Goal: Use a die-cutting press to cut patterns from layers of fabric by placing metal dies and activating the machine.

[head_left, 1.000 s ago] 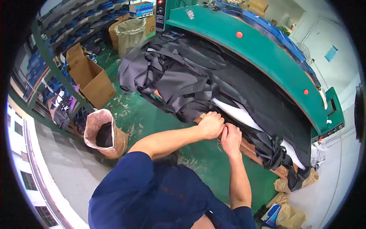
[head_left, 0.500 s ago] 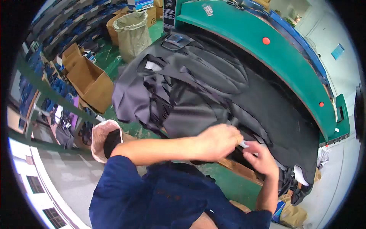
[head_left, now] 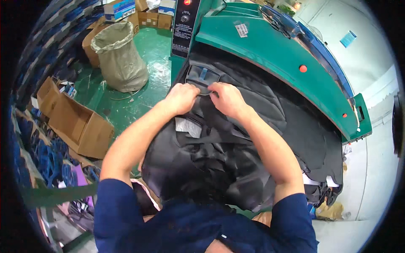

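Note:
Both my hands are stretched out to the far left part of the bed, at the near edge of a small rectangular cutting die (head_left: 203,76) with a thin metal rim and a blue piece across it. My left hand (head_left: 182,98) is closed at the die's near left corner. Opposite it, my right hand (head_left: 228,99) has thumb and fingers pinched on the near right corner. Under and around the die lies black sheet material (head_left: 270,107). Crumpled black cut sheet (head_left: 211,164) with openings is heaped between my forearms. My fingertips are partly hidden.
A green press beam (head_left: 270,55) with red buttons arches over the far side. Its control panel (head_left: 182,33) stands left of it. A large sack (head_left: 122,63) and an open cardboard box (head_left: 80,126) stand on the green floor at left.
Both hands have moved from the near right, where they were close together by a small whitish thing, to the die at the far left. The crumpled sheet now lies nearer to me.

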`<action>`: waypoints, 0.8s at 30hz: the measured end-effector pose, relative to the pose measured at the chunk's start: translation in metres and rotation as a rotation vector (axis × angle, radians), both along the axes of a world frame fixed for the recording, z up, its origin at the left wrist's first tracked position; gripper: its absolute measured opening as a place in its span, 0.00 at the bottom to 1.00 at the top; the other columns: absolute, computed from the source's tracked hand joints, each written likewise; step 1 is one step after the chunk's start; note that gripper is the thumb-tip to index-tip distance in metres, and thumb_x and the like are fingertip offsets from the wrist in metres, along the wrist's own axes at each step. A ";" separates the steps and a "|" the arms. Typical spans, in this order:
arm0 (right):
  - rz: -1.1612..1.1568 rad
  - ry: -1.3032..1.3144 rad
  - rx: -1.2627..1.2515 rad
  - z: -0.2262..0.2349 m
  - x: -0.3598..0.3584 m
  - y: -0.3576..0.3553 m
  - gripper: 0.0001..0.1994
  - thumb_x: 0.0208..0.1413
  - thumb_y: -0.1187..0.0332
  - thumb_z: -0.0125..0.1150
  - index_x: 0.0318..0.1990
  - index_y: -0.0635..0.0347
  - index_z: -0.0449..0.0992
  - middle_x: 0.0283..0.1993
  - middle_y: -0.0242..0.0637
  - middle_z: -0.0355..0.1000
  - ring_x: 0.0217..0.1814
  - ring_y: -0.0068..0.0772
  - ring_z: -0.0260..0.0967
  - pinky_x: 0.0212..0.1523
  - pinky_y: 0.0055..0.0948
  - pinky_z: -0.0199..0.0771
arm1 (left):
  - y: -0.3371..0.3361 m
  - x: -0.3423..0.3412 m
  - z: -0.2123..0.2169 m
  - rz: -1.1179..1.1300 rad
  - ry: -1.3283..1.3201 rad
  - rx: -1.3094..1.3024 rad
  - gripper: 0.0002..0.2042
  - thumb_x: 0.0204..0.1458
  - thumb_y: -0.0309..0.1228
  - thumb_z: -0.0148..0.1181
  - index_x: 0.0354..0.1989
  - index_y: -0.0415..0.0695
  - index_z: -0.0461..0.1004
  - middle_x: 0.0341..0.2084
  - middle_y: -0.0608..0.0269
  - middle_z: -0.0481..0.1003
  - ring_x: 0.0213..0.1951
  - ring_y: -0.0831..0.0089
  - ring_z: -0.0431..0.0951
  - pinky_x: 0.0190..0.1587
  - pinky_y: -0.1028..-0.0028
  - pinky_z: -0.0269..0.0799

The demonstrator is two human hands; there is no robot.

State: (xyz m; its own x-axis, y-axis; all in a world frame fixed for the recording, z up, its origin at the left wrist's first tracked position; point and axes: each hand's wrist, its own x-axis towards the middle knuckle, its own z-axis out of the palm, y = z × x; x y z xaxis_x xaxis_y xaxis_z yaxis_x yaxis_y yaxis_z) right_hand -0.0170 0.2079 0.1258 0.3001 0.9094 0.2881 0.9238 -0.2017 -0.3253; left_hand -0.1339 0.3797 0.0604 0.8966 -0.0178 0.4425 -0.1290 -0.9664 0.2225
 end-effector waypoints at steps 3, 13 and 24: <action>-0.060 -0.109 -0.040 -0.014 0.015 0.041 0.10 0.50 0.70 0.61 0.40 0.62 0.78 0.38 0.52 0.77 0.44 0.54 0.76 0.46 0.48 0.76 | 0.000 0.001 0.003 0.036 0.102 -0.059 0.13 0.47 0.28 0.62 0.42 0.40 0.77 0.40 0.53 0.78 0.47 0.55 0.77 0.51 0.57 0.71; -0.151 -0.195 -0.223 -0.033 0.033 0.084 0.19 0.44 0.68 0.66 0.42 0.66 0.69 0.35 0.56 0.76 0.40 0.59 0.77 0.41 0.49 0.78 | 0.008 0.010 0.017 0.029 0.278 -0.048 0.12 0.48 0.31 0.63 0.41 0.43 0.78 0.42 0.57 0.76 0.50 0.57 0.76 0.50 0.58 0.74; -0.162 -0.125 -0.351 0.011 0.036 0.099 0.19 0.37 0.64 0.69 0.37 0.63 0.72 0.35 0.52 0.78 0.42 0.57 0.77 0.43 0.48 0.76 | 0.018 0.015 0.030 0.021 0.376 -0.098 0.15 0.46 0.31 0.63 0.44 0.43 0.79 0.46 0.55 0.76 0.53 0.56 0.74 0.53 0.57 0.73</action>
State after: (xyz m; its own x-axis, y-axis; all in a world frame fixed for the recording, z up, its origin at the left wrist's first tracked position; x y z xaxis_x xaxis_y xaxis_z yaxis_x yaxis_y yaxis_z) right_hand 0.0194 0.3073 0.1371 0.4296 0.9029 0.0118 0.8991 -0.4265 -0.0985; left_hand -0.1186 0.3973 0.0906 0.9962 0.0281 0.0819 -0.0016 -0.9397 0.3420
